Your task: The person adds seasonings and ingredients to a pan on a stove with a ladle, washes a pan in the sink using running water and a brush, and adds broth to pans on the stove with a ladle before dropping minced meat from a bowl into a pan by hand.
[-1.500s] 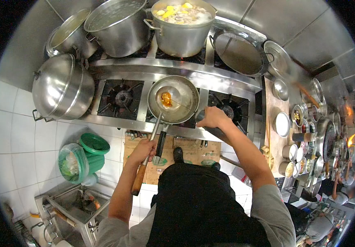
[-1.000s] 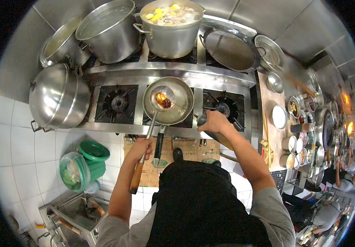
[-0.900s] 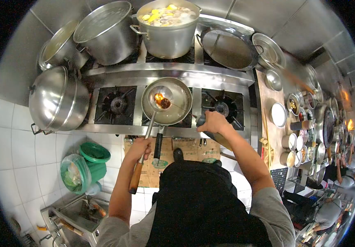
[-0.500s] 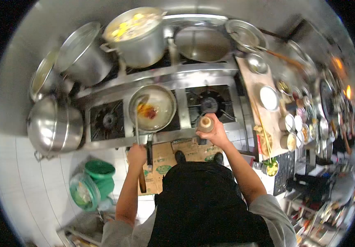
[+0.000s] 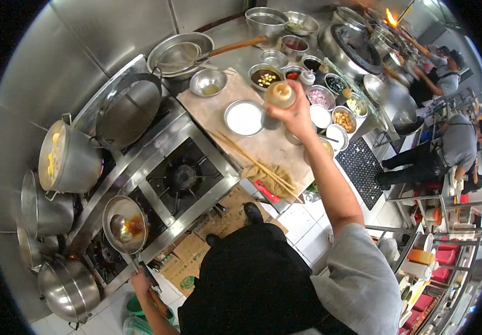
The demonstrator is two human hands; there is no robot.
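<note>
Brown sauce (image 5: 134,225) lies spread in the pan (image 5: 119,206) on my feed; a second and a half ago it sat in the ladle (image 5: 117,227). My view has swung toward the board (image 5: 203,105), and the right hand (image 5: 298,113) has carried the bottle (image 5: 280,95) from the front edge of the stove (image 5: 154,205) to just beside the bowl (image 5: 244,118) of white contents. That arm stretches out almost straight, fingers clamped around the bottle, cap toward my camera; whether its base touches the board I cannot tell. Low by the stove, the left hand (image 5: 140,282) has its fingers closed around the ladle's handle, next to the pan's.
</note>
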